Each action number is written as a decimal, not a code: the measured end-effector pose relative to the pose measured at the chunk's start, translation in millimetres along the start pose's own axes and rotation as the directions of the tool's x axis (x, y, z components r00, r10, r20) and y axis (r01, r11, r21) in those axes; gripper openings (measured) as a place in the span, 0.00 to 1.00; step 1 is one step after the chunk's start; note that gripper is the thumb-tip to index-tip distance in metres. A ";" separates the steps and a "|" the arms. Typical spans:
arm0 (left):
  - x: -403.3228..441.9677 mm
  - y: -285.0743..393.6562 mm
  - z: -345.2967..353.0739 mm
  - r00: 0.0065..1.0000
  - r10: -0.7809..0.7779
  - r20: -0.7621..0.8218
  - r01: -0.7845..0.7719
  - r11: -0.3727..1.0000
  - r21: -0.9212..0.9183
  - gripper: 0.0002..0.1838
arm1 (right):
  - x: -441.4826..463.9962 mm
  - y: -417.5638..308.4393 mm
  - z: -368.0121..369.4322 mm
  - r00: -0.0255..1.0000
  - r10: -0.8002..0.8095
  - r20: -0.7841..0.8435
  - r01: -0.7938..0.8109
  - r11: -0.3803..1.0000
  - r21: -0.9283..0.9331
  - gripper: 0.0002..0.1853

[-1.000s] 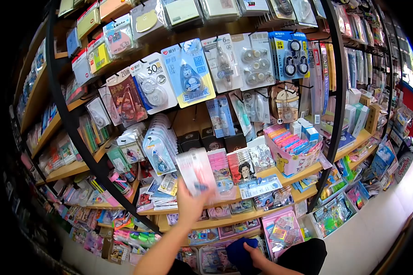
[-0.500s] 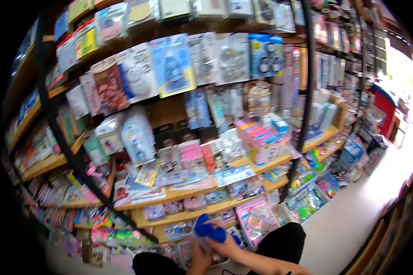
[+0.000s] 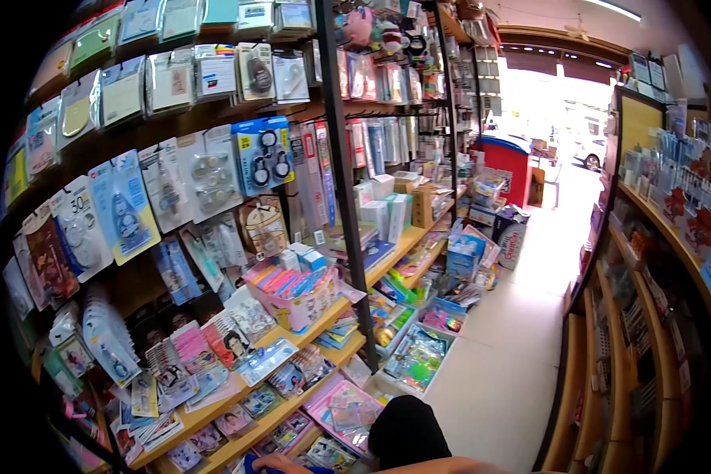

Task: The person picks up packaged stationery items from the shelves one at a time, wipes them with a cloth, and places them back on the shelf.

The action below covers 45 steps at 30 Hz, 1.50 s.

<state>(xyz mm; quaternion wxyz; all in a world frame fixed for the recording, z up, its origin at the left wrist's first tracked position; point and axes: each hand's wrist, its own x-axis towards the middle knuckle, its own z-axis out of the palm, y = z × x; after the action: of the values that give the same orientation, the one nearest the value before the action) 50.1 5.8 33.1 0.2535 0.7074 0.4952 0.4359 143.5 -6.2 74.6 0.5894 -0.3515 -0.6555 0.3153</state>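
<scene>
At the bottom edge, only part of my right hand (image 3: 280, 464) shows, its fingers closed over a bright blue, soft-looking cloth (image 3: 250, 463). More of the blue shows on the other side of the fingers, and the rest is cut off by the frame. My right forearm (image 3: 458, 466) crosses low in view beside my dark-trousered knee (image 3: 409, 433). My left hand is out of view. Close by are the low shelf with flat packets (image 3: 330, 452) and a pink tray of packaged items (image 3: 347, 411).
Shelves to the left hold hanging packs, such as a blue-yellow card (image 3: 124, 207), and a pink box of colourful packets (image 3: 296, 300). Floor bins (image 3: 419, 359) line the aisle (image 3: 498, 363). A wooden rack (image 3: 600, 379) stands on the right; a red bin (image 3: 507, 170) is farther off.
My view has swung right and up toward the aisle and doorway. Both hands were visible around the blue cloth; now the left is gone and the right is mostly cropped.
</scene>
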 end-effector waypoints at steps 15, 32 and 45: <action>-43.5 -49.5 -22.7 0.989 -0.115 0.090 0.145 0.858 -0.492 0.29 | 16.1 5.7 19.0 0.866 0.500 -0.024 -0.495 0.863 0.102 0.17; -45.2 -30.4 -47.0 0.843 -0.531 0.082 0.494 0.705 -0.510 0.30 | 14.3 22.3 5.1 0.836 0.025 0.548 0.123 0.965 -0.232 0.19; -49.3 -52.7 -47.5 0.897 -0.435 0.070 0.384 0.693 -0.610 0.28 | 21.7 27.2 1.8 0.862 0.203 0.465 -0.119 0.972 -0.204 0.23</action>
<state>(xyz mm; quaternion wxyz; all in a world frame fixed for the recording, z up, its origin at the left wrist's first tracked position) -22.8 -23.0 -3.2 0.5385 0.4407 0.4825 0.5320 142.9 26.9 63.8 0.3469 -0.3638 -0.7742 0.3846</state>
